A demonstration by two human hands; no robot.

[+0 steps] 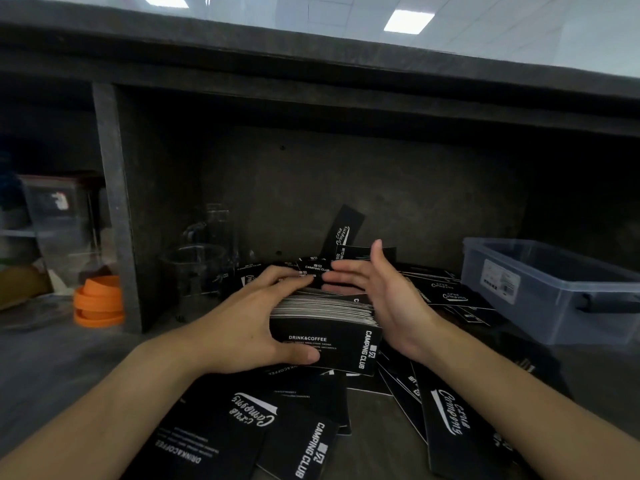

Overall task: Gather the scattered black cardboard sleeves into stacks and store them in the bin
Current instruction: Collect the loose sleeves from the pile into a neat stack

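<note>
Stack: black sleeves packed on edge, at the middle of the view. White edges show on top, and the near face reads "DRINK&COFFEE" and "CAMPING CLUB". It sits on top of other sleeves.
Left hand: at the stack's 9 o'clock, gripping it. The thumb is pressed on the near face and the fingers are curled over the far top edge.
Right hand: at the stack's 3 o'clock, holding nothing. The fingers are straight and together, the palm is turned toward the stack, and the fingertips reach past its far end. Whether the palm touches the stack cannot be told.
Loose sleeves: lying flat and overlapping on the floor of the shelf. They spread from 4 to 8 o'clock of the stack, with more behind it from 12 to 2 o'clock.
Upright sleeve: at 12 o'clock, leaning against the dark back wall.
Bin: translucent blue-grey plastic with a white label on its near wall, at 3 o'clock, well apart from the stack. It stands on the same floor, with loose sleeves just beside its left end.
Glass: clear vessels at 10 o'clock, in the same compartment.
Divider: an upright panel at 9 o'clock.
Orange rings: a short pile at the divider's foot, on its left.
Clear box: in the left compartment, blurred.
</note>
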